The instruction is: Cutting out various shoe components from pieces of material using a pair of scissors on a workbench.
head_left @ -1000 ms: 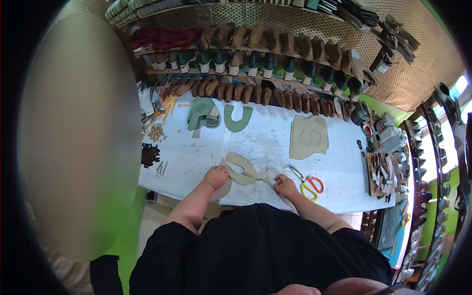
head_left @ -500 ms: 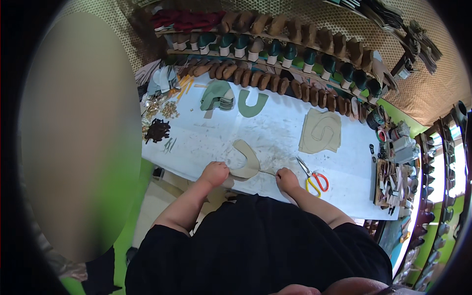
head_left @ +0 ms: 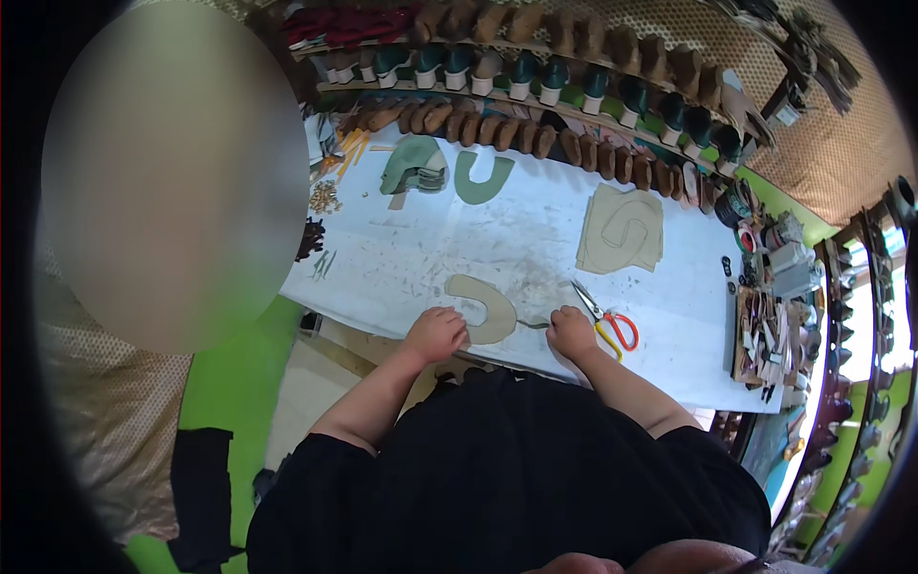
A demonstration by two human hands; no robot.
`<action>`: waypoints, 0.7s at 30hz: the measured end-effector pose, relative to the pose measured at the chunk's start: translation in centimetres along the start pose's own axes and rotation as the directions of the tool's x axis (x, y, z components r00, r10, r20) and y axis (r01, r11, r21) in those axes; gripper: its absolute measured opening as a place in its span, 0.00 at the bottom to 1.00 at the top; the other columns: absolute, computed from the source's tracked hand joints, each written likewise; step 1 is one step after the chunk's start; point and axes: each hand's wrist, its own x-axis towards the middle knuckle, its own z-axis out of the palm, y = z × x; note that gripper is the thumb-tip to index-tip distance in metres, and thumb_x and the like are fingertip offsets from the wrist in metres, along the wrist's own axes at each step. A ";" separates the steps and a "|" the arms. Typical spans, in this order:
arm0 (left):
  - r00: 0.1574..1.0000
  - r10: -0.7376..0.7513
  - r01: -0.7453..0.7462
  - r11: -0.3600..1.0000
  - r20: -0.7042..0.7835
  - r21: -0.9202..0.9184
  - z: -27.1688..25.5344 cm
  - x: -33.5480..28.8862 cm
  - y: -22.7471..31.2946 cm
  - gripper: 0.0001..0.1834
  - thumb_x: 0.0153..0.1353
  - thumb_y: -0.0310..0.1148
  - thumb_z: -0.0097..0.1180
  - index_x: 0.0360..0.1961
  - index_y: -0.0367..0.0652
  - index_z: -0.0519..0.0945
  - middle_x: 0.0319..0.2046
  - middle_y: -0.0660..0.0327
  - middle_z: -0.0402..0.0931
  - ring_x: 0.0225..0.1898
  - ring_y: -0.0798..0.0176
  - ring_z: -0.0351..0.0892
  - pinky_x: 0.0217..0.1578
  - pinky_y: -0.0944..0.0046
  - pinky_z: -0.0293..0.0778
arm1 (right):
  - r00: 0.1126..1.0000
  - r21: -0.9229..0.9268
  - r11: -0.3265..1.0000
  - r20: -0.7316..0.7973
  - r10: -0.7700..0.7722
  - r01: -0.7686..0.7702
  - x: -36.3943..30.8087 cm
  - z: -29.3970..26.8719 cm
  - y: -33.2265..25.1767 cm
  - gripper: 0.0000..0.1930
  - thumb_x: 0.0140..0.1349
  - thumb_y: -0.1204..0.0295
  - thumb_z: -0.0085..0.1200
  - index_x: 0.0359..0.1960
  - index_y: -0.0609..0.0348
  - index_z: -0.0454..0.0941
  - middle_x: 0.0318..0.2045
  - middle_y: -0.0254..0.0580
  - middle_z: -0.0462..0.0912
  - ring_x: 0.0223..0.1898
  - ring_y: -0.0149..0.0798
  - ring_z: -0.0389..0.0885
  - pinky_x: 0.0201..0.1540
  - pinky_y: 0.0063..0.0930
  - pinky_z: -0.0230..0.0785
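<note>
A U-shaped beige shoe-upper piece (head_left: 498,314) lies flat near the front edge of the table. My left hand (head_left: 438,334) is closed at its lower left end, pinching the edge; the fingertips are partly hidden. In my closed right hand (head_left: 571,332) is a thin dark strip-like tool (head_left: 533,325), its far end pointing left toward the curve of the piece. Whether its tip touches the piece is too small to tell. Scissors (head_left: 606,320) with one red and one yellow handle lie just right of my right hand, blades pointing away.
Beige sheets (head_left: 620,230) with a drawn outline lie at the right. Farther back are stacked green pieces (head_left: 413,165) and a green U-shaped piece (head_left: 484,179). Shoe lasts (head_left: 516,135) line the back shelves. A box of scraps (head_left: 757,335) stands on the right edge.
The beige piece has turned slightly, its curve now facing more to the right. Both hands have shifted a little rightward and away from me. The view has moved slightly too.
</note>
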 end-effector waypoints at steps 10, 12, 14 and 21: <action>0.846 -0.533 0.525 0.840 0.027 0.140 2.0 5.2 -6.7 0.26 0.58 0.43 0.62 0.60 0.61 0.78 0.74 0.53 0.51 0.72 0.35 0.48 0.67 0.36 0.54 | 0.965 -0.100 0.981 -0.223 0.139 -0.164 -5.0 0.3 1.1 0.21 0.58 0.58 0.60 0.50 0.55 0.77 0.56 0.48 0.73 0.63 0.52 0.65 0.66 0.59 0.51; 0.841 -0.531 0.520 0.846 0.103 0.114 2.0 5.4 -7.7 0.26 0.57 0.43 0.64 0.59 0.64 0.79 0.76 0.54 0.45 0.74 0.34 0.43 0.68 0.34 0.51 | 0.954 -0.169 0.959 -0.237 0.185 -0.228 -6.4 1.0 0.7 0.24 0.59 0.56 0.59 0.53 0.55 0.76 0.61 0.50 0.69 0.67 0.54 0.60 0.69 0.63 0.43; 0.917 -0.398 0.398 0.917 0.032 0.003 2.2 5.3 -8.4 0.20 0.52 0.41 0.69 0.49 0.59 0.85 0.75 0.52 0.46 0.74 0.34 0.43 0.69 0.37 0.50 | 0.938 -0.214 0.928 -0.235 0.254 -0.305 -6.7 1.4 0.6 0.30 0.61 0.52 0.56 0.61 0.54 0.72 0.70 0.52 0.58 0.74 0.55 0.48 0.71 0.72 0.27; 0.923 -0.378 0.381 0.924 0.073 -0.034 2.1 6.9 -8.9 0.08 0.49 0.34 0.69 0.32 0.50 0.87 0.74 0.46 0.50 0.74 0.36 0.45 0.69 0.36 0.49 | 0.931 -0.245 0.911 -0.238 0.276 -0.332 -6.4 1.6 0.7 0.32 0.60 0.52 0.56 0.65 0.50 0.67 0.72 0.50 0.55 0.75 0.54 0.46 0.71 0.72 0.30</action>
